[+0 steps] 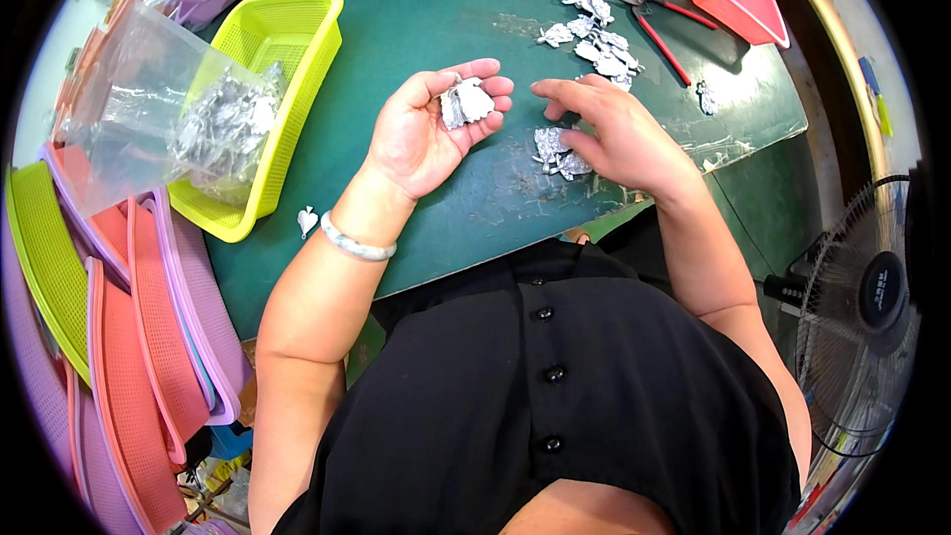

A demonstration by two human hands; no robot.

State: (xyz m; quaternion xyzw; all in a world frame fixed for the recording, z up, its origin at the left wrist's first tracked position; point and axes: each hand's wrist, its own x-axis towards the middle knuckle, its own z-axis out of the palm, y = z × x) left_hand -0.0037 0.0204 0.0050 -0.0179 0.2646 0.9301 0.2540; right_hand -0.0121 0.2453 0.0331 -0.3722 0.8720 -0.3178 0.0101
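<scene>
The head view looks down and forward from above the wearer's black shirt [446, 367], near the left hand [433, 129] and right hand [619, 139], the near edge of the table [396, 20] crossing mid-picture. Its sweep is wide (lines bend toward the dark rim), taking in baskets [129, 386] past the table's left edge and a fan [882, 292] beyond its right corner.

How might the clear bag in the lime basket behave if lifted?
The clear bag is probably floppy: its thin, wrinkled plastic drapes over the rim of the lime basket. It would likely hang unevenly, since silver pieces are massed at one end.
</scene>
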